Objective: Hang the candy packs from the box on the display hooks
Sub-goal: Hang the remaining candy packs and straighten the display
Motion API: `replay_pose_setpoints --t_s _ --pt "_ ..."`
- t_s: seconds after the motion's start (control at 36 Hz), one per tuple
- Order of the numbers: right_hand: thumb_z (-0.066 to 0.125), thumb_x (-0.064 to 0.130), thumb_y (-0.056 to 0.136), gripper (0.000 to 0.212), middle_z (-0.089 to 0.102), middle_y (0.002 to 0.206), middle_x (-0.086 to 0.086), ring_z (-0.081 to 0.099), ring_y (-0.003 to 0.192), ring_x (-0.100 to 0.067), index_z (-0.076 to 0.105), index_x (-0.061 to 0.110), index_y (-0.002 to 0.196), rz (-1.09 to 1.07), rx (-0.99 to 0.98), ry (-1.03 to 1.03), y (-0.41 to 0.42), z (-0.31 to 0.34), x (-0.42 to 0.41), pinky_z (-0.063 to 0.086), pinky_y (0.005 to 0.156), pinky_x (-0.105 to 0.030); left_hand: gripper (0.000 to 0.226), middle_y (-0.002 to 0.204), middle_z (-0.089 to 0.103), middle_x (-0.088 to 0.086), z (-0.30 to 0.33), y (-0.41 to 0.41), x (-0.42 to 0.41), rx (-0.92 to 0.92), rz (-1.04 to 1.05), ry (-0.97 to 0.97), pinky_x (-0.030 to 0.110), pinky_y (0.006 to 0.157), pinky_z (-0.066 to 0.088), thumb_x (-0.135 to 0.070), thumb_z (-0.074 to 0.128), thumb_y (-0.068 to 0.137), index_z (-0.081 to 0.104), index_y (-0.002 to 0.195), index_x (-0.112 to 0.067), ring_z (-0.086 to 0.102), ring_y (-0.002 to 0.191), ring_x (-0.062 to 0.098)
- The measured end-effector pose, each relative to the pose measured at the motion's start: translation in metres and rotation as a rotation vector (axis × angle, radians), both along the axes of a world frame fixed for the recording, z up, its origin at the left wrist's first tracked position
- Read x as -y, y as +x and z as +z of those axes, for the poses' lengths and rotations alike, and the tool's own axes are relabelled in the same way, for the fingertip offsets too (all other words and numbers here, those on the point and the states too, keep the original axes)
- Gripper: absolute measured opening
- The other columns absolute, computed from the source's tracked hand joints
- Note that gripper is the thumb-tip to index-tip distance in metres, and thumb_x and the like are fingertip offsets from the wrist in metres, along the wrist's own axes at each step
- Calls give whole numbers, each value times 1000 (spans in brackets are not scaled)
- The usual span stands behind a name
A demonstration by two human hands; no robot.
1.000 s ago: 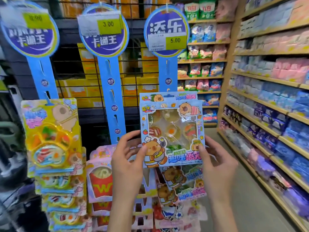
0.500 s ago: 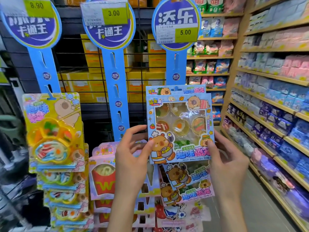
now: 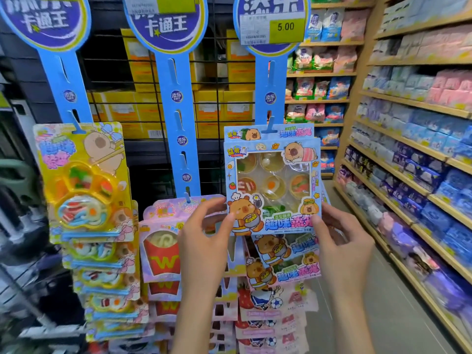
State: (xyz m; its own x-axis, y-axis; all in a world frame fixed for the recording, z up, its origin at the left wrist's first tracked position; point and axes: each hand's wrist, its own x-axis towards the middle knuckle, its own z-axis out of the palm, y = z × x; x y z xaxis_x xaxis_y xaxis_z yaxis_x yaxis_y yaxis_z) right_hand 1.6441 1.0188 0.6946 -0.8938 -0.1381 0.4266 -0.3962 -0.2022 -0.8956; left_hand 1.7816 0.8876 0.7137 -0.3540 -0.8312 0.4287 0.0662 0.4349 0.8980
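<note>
Landmark: the right-hand blue plastic hanging strip point(image 3: 270, 80) with the 5.00 price tag. Far left of it, yellow paw-tray candy cards point(image 3: 81, 180) hang in a column; nearer left, pink fries-print packs point(image 3: 163, 241) on the middle strip. Left hand point(image 3: 204, 241) pinches the lower left edge of the light-blue windowed capybara candy pack point(image 3: 272, 185), right hand point(image 3: 342, 251) pinches its lower right corner. Pack sits against the strip's lower hook point(image 3: 269, 127), top flap at hook level; whether it's threaded, cannot tell. Risk: letting go early drops the pack; pushing crooked could tear the hang hole or knock the packs below.
</note>
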Motion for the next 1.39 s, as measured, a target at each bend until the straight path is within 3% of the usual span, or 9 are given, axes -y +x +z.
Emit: replay_pose_setpoints --t_s 0.11,0.22,0.42,0.58,0.67,0.97,1.08,1.31,1.39 --pt "71 9 90 22 73 105 -1 68 91 -8 73 23 106 -62 3 14 1 -12 -4 54 76 -14 14 98 72 -17 -11 9 0 36 12 24 42 78 60 -24 70 91 72 103 -31 68 91 2" --pt "70 8 90 24 71 109 -3 67 94 -7 73 16 112 -135 2 55 1 -21 -6 55 81 -17 7 93 73 -10 -25 17 -2 31 -14 78 43 79 61 -25 67 93 72 96 -30 72 86 11" --pt "71 20 89 47 53 141 6 49 130 -3 56 37 131 -138 1 206 12 -41 -16 40 111 -32 25 84 75 12 -64 18 -28 43 -262 394 31 70 61 -23 53 102 69 94 -5 75 77 26" --pt "69 34 91 69 43 153 12 41 138 -3 38 29 153 -20 62 315 10 -48 -24 35 117 -40 21 118 66 -11 -104 1 -46 311 -380 473 43 104 49 -43 48 102 64 112 -34 62 115 11" --pt "69 35 91 66 48 143 7 51 128 -11 41 23 150 -31 51 363 9 -51 -22 45 108 -46 42 122 58 -20 -102 -6 -55 319 -296 480 33 103 42 -42 43 104 51 141 -24 53 118 8" --pt "60 55 89 48 62 121 1 62 112 -15 64 21 122 -21 54 367 -9 -54 -22 53 96 -46 55 152 39 -10 -118 -37 -102 -53 -3 591 45 114 38 -34 58 98 33 145 -46 38 140 9" --pt "61 39 97 36 67 115 3 63 98 6 62 15 125 27 70 359 -14 -55 -20 48 74 -7 70 160 11 -32 -112 -46 -116 -78 28 425 29 120 19 -32 54 101 13 154 -50 9 147 -10" --pt "64 22 96 23 69 101 -1 60 77 16 67 7 113 -38 36 323 -20 -65 -17 51 68 -8 61 159 24 -26 -118 -47 -110 -147 70 453 39 117 35 -32 51 102 21 152 -50 25 146 -3" --pt "63 18 96 19 72 94 -6 59 69 14 70 2 103 -34 61 319 -22 -69 -15 44 63 -4 58 158 28 -20 -118 -42 -113 -212 97 471 12 96 47 -23 50 103 25 152 -43 34 140 -7"
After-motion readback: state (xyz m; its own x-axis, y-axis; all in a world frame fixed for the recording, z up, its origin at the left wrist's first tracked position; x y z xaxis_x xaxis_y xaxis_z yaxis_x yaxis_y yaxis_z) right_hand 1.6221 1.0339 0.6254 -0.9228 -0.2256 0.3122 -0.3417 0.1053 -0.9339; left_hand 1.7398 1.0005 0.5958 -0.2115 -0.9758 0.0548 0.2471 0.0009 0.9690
